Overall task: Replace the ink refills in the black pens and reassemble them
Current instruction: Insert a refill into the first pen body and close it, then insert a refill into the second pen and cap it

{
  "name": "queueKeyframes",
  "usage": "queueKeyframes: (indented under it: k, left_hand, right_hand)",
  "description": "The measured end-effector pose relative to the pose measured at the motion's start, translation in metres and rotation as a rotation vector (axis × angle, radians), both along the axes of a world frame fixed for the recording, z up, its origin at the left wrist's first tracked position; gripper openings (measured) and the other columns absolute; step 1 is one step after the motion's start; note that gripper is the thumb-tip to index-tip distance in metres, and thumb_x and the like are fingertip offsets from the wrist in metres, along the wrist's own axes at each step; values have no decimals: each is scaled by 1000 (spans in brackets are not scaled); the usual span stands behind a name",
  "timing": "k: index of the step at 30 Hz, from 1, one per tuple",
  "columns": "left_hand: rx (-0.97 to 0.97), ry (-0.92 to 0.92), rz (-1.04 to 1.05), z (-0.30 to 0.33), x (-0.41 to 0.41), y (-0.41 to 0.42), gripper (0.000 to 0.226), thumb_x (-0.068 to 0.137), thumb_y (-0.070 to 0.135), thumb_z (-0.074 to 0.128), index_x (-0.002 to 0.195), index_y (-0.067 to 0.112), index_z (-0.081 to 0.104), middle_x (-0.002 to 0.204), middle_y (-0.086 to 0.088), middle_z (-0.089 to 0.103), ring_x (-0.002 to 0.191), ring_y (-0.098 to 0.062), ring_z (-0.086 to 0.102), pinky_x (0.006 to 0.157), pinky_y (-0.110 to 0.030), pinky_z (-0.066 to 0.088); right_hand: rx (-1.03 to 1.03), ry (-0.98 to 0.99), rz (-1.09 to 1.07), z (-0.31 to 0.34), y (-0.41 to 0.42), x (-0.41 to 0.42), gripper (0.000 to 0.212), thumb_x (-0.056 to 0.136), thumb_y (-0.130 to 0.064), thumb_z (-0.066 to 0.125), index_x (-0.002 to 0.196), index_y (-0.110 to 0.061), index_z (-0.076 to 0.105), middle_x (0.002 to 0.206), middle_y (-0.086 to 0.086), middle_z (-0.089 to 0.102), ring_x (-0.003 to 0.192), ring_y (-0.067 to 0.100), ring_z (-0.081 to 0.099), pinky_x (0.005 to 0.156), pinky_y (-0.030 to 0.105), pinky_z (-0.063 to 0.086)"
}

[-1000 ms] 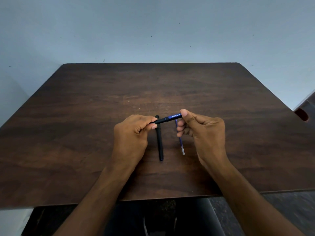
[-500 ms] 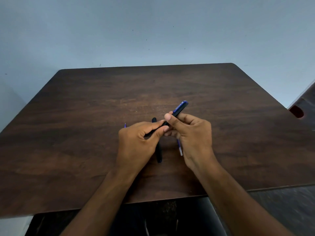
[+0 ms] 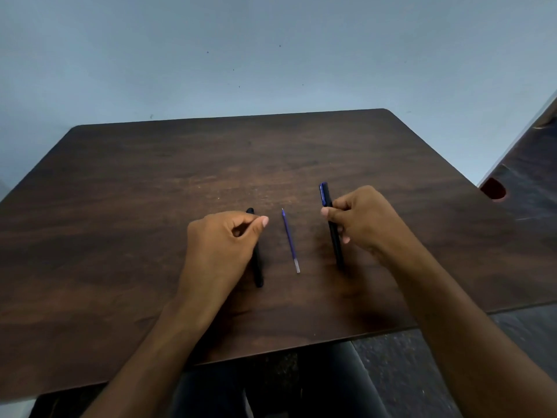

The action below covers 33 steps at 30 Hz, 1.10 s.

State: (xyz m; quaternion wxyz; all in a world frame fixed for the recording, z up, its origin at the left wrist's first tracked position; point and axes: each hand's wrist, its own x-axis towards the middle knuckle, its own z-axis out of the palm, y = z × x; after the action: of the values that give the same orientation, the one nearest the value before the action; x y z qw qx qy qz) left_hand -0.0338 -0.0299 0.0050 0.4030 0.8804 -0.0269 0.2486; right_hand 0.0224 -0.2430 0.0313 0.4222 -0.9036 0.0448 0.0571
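A dark wooden table (image 3: 150, 206) stands against a pale blue wall, with no container in sight. From left, the left hand (image 3: 221, 248) is loosely curled, thumb meeting forefinger, over a black pen (image 3: 258, 273); whether it grips is unclear. A loose blue refill (image 3: 291, 241) lies between the hands, long axis pointing away, roughly equidistant; the right hand (image 3: 360, 220) pinches a second black pen (image 3: 334, 236) with a blue end.

On the table (image 3: 150, 206), three long things lie side by side toward the near edge, each running from near edge to far. A refill (image 3: 290, 240) lies in the middle. A pen (image 3: 258, 267) lies left of it, partly under the left hand (image 3: 224, 245). Another pen (image 3: 333, 230) lies to its right, beside the right hand (image 3: 361, 218), reaching farthest toward the far edge.
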Motion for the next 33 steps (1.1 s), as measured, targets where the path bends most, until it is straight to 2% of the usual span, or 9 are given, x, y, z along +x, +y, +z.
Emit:
queueKeyframes:
  k: [3, 6, 14, 19, 22, 26, 29, 31, 33]
  left_hand:
    - [27, 46, 54, -2, 7, 5, 9, 86, 33, 73, 85, 26, 80, 64, 30, 61, 73, 16, 61, 61, 0, 41]
    - [8, 78, 105, -4, 11, 12, 9, 85, 34, 74, 81, 28, 79, 54, 29, 59, 61, 16, 60, 55, 2, 36]
    - [-49, 63, 171, -6, 17, 15, 14, 87, 36, 71, 87, 25, 79, 65, 22, 68, 61, 6, 64, 67, -19, 54]
    - [-63, 51, 176, -8, 19, 16, 15, 87, 37, 71, 87, 24, 79, 63, 23, 66, 60, 10, 63, 66, -18, 54]
    - [-67, 49, 174, -11, 20, 17, 16, 87, 37, 71, 86, 24, 80, 63, 22, 67, 58, 8, 63, 69, -23, 57]
    - [-101, 33, 171, -12, 21, 17, 17, 87, 39, 70, 87, 25, 79, 67, 22, 69, 62, 5, 66, 70, -29, 60]
    - [-112, 4, 183, -13, 20, 17, 16, 88, 38, 70, 89, 25, 79, 72, 19, 71, 66, 5, 67, 71, -30, 61]
    - [-116, -25, 195, -11, 18, 17, 15, 88, 37, 69, 91, 25, 79, 74, 21, 71, 68, 6, 67, 71, -23, 59]
    - [-99, -74, 218, -9, 16, 18, 15, 90, 36, 69, 94, 25, 78, 76, 22, 70, 70, 9, 66, 71, -9, 53]
  right_hand:
    - [-161, 90, 3, 3, -5, 7, 25, 91, -24, 75, 85, 0, 74, 68, 11, 63, 57, 21, 56, 68, 30, 51]
    - [-202, 101, -21, 3, -7, 10, 28, 85, -23, 82, 100, 0, 76, 91, 18, 74, 68, 24, 62, 78, 36, 60]
    - [-410, 137, -17, -1, -5, 17, 38, 86, -37, 79, 109, -7, 77, 109, 14, 74, 107, 27, 66, 89, 40, 58]
    - [-437, 149, -27, -6, -6, 20, 41, 86, -41, 78, 109, -8, 75, 102, 11, 69, 92, 24, 59, 71, 32, 47]
    - [-415, 144, -33, -4, -6, 18, 43, 86, -41, 78, 112, -7, 74, 102, 12, 70, 89, 21, 57, 72, 31, 48]
    - [-362, 121, -30, 1, -9, 11, 45, 84, -40, 79, 108, -2, 75, 105, 15, 74, 100, 25, 67, 87, 39, 58]
    - [-356, 29, -63, 3, -10, 8, 37, 85, -36, 80, 98, -1, 76, 95, 15, 74, 86, 24, 68, 79, 40, 60]
    - [-361, -103, -90, 1, -4, 4, 28, 87, -30, 79, 94, -4, 75, 83, 9, 67, 67, 14, 57, 65, 33, 54]
    - [-380, -198, -64, -3, 11, -3, 18, 90, -30, 76, 88, -12, 73, 71, -3, 57, 64, 9, 55, 59, 25, 45]
